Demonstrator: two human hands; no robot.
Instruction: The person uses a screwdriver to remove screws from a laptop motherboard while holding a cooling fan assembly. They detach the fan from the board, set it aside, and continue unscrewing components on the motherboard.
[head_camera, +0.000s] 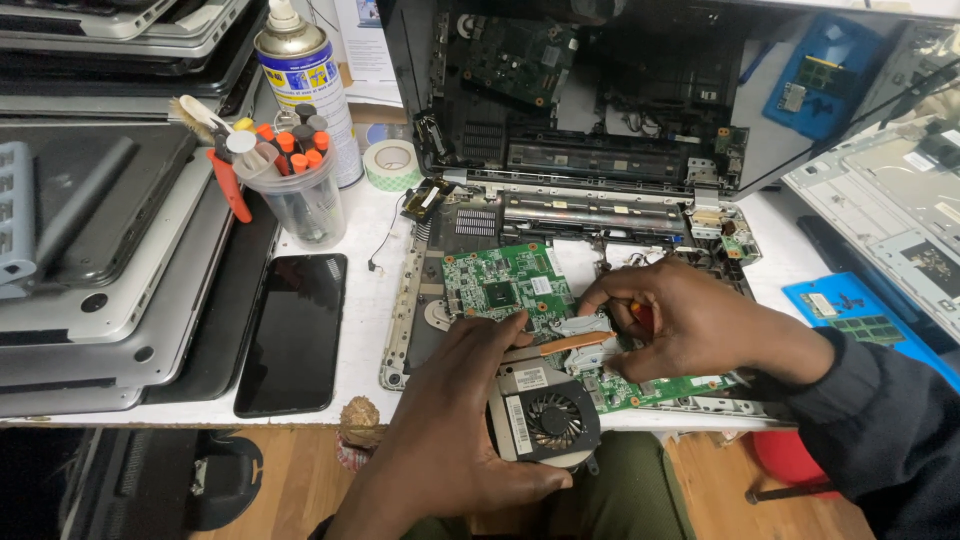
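Observation:
An opened laptop base (420, 290) lies on the white bench with a green motherboard (495, 285) inside it. My left hand (450, 420) grips the round black cooling fan (548, 420) at the board's near edge, and a copper heat pipe (570, 344) runs from the fan. My right hand (690, 320) is closed around a screwdriver with a red handle (641, 316), its tip down on the metal heatsink bracket (585, 325).
A black phone (292, 333) lies left of the laptop. Behind it stand a clear cup of tools (300, 195), a spray can (305, 75) and a tape roll (392, 163). Stacked laptops (100, 250) fill the left. Blue mats with memory modules (850, 310) lie right.

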